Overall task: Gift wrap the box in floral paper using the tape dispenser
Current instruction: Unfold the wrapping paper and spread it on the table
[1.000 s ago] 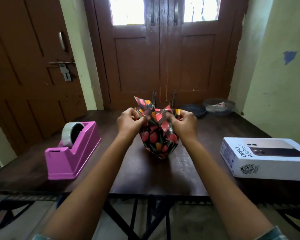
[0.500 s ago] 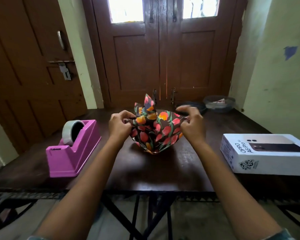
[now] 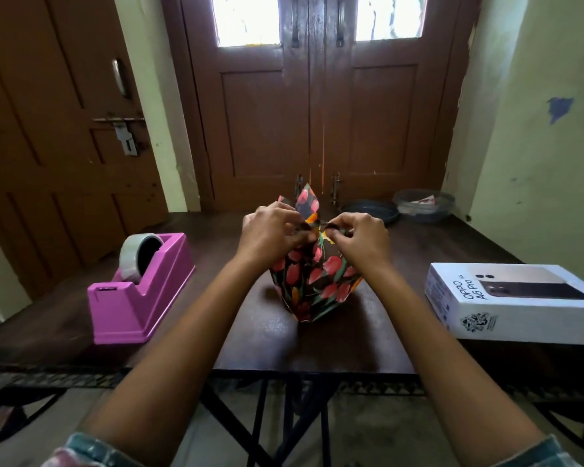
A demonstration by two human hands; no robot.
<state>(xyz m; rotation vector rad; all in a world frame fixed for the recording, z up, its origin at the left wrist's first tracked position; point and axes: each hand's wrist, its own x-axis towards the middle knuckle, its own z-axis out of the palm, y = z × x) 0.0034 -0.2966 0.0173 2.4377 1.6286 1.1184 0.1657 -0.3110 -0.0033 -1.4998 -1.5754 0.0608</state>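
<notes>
Over the table (image 3: 317, 348), left hand (image 3: 270, 235) and right hand (image 3: 361, 237) have drawn together, each pinching the floral paper (image 3: 314, 284)

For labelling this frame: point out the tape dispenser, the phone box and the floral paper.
tape dispenser (image 3: 162, 291), head view, on its pink side wall.
phone box (image 3: 526, 320), head view, on its white near side.
floral paper (image 3: 312, 284), head view, on its near printed face.

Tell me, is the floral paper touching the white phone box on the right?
Apart. In the head view, a stretch of bare dark table lies plainly between the floral paper and the white phone box.
</notes>
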